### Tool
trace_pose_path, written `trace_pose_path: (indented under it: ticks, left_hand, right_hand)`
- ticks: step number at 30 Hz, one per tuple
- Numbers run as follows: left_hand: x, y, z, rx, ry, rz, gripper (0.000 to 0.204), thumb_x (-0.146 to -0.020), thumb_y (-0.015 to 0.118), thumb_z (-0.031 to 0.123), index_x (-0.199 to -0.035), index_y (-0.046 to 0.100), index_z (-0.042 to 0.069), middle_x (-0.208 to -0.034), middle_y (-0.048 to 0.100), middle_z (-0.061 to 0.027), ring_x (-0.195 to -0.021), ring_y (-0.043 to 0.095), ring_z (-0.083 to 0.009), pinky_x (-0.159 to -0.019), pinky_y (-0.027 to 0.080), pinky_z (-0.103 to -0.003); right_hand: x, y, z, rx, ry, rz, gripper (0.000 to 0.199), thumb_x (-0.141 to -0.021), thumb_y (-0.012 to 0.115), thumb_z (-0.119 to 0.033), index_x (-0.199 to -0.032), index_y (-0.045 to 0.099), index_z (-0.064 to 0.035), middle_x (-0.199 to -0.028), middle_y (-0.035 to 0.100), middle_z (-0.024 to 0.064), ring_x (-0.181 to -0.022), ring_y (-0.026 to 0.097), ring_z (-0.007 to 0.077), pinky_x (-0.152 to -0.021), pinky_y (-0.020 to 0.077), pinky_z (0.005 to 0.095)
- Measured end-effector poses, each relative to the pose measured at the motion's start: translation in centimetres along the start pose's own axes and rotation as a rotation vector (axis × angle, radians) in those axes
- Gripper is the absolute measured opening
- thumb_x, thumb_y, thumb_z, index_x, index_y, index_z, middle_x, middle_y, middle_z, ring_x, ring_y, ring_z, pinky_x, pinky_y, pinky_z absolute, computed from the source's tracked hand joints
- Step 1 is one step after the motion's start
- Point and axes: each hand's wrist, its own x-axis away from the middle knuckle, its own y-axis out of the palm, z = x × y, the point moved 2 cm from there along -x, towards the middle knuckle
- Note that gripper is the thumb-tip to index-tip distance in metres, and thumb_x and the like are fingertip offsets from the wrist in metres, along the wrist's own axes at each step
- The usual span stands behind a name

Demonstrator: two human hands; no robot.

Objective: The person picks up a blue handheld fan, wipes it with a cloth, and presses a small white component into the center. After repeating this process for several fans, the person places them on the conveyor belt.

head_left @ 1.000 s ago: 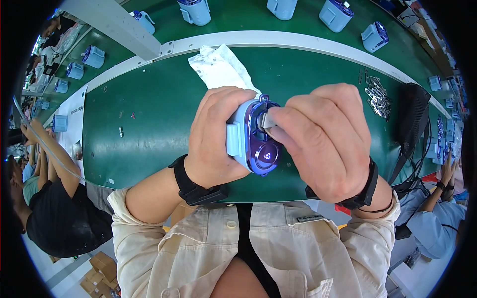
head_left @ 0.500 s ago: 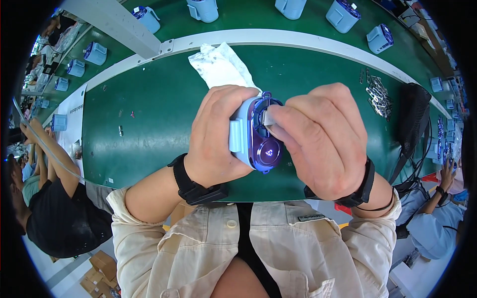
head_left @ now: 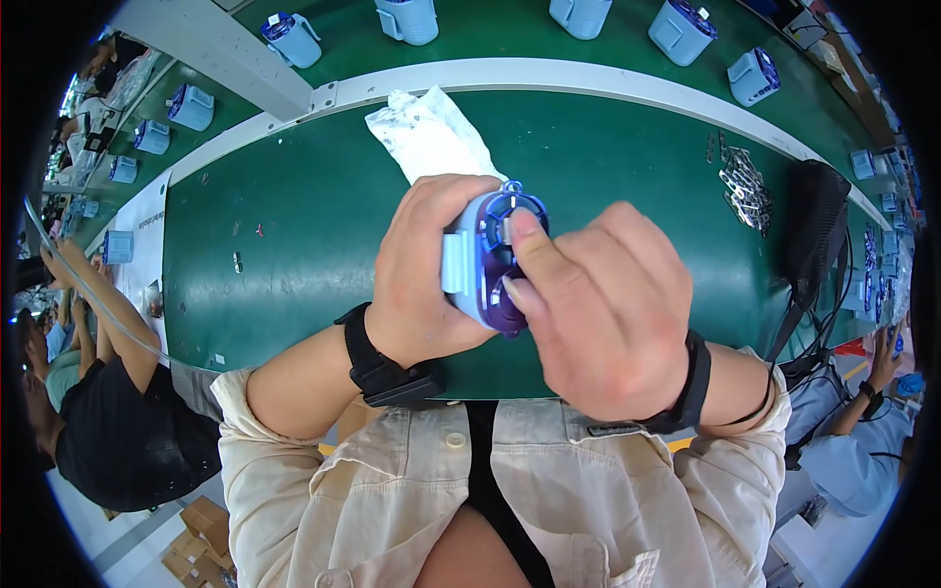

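Note:
My left hand (head_left: pixel 417 274) is wrapped round a small light-blue device (head_left: pixel 458 265) with a ribbed clip on its side. The device's glossy blue-purple face (head_left: pixel 506 309) is turned to the right, and a small metal loop (head_left: pixel 512 187) sticks out at its far end. My right hand (head_left: pixel 613 309) has its fingers curled, with one fingertip pressed on the round opening in the upper part of that face. Beside this fingertip a small whitish piece (head_left: pixel 507 231) shows in part. A lower fingertip touches near the round button area and covers some of it.
Beyond my hands lies a crumpled white wrapper (head_left: pixel 431 137) on the green table (head_left: pixel 294 294). A pile of metal clips (head_left: pixel 747 194) and a black bag (head_left: pixel 816 225) with cords are at the right. Similar blue devices (head_left: pixel 407 20) stand behind the white rail (head_left: pixel 549 71). People sit on both sides.
My right hand has turned and moved left and lower, going from pinching a pale piece at the opening to pressing on the face. The device has shifted slightly left.

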Motion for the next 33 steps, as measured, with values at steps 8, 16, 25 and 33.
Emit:
trace_pose_path:
  ticks: [8,16,25,33]
  left_hand:
    - [1.1,0.3,-0.5,0.417,-0.089,-0.024,0.069,-0.065,0.085,0.012,-0.122,0.049,0.001,-0.112,0.062,-0.0153,-0.098,0.065,-0.0255,-0.086,0.05,-0.033]
    - [1.3,0.5,-0.1,0.345,-0.071,-0.076,0.072,-0.064,0.085,0.012,-0.125,0.047,0.001,-0.112,0.062,-0.0155,-0.099,0.066,-0.0283,-0.084,0.051,-0.034]
    - [1.9,0.4,-0.7,0.316,-0.09,-0.113,0.075,-0.063,0.084,0.011,-0.126,0.044,0.001,-0.112,0.06,-0.0149,-0.1,0.064,-0.0273,-0.085,0.051,-0.035]
    - [1.4,0.3,-0.2,0.329,-0.056,-0.072,0.065,-0.066,0.082,0.012,-0.121,0.048,0.0,-0.11,0.063,-0.0159,-0.096,0.065,-0.0324,-0.083,0.052,-0.037]
  right_hand:
    - [-0.8,-0.6,4.0,-0.938,0.41,-0.127,0.034,-0.09,0.064,-0.008,-0.123,0.062,0.0016,-0.113,0.061,0.0128,-0.093,0.057,0.0174,-0.082,0.0461,0.0293]
    - [0.5,2.3,2.7,-1.213,0.498,-0.191,0.035,-0.094,0.058,-0.008,-0.128,0.056,0.001,-0.134,0.052,0.0163,-0.121,0.053,0.0225,-0.103,0.0405,0.0348]
    - [0.8,2.7,2.4,-1.443,0.621,-0.145,0.028,-0.097,0.053,-0.009,-0.122,0.059,0.0009,-0.139,0.047,0.0199,-0.12,0.053,0.0248,-0.103,0.0408,0.0368]
    - [0.3,2.4,3.0,-1.597,0.515,-0.261,0.029,-0.094,0.056,-0.012,-0.12,0.06,0.0011,-0.145,0.039,0.0239,-0.126,0.048,0.0264,-0.106,0.0372,0.0391]
